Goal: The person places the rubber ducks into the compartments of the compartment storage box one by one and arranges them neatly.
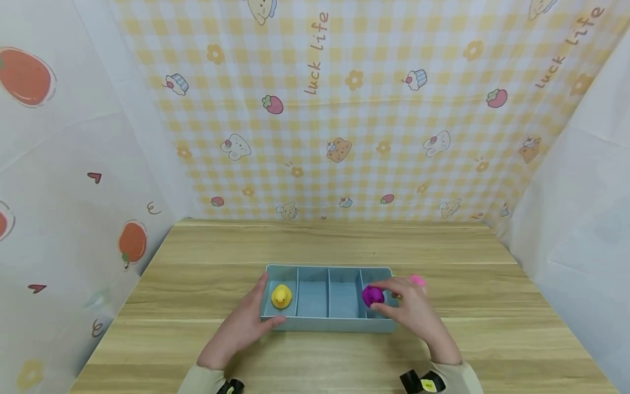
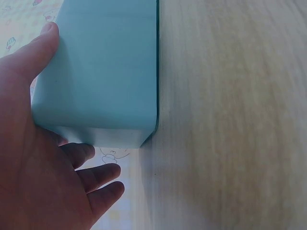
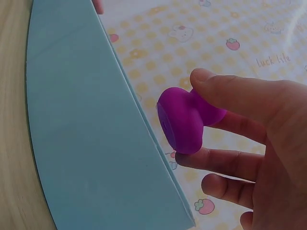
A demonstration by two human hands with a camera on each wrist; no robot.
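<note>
A light blue box [image 1: 328,324] with a row of compartments stands on the table, a yellow toy duck [image 1: 281,296] in its leftmost compartment. My left hand [image 1: 246,323] holds the box's left end, thumb at the front wall and fingers at the end wall; in the left wrist view the thumb [image 2: 36,52] lies along the rim. With thumb and fingers, my right hand [image 1: 410,306] pinches a purple toy duck [image 1: 372,296] over the right end of the box. In the right wrist view the purple duck [image 3: 181,120] is above the rim, tilted, its flat underside facing the box.
A pink object [image 1: 418,280] lies just beyond my right hand, partly hidden by it. The wooden table [image 1: 334,241] ends at a yellow checked cloth [image 1: 344,120] at the back. White patterned cloth [image 1: 98,137] hangs at the left, and plain white cloth [image 1: 576,202] at the right.
</note>
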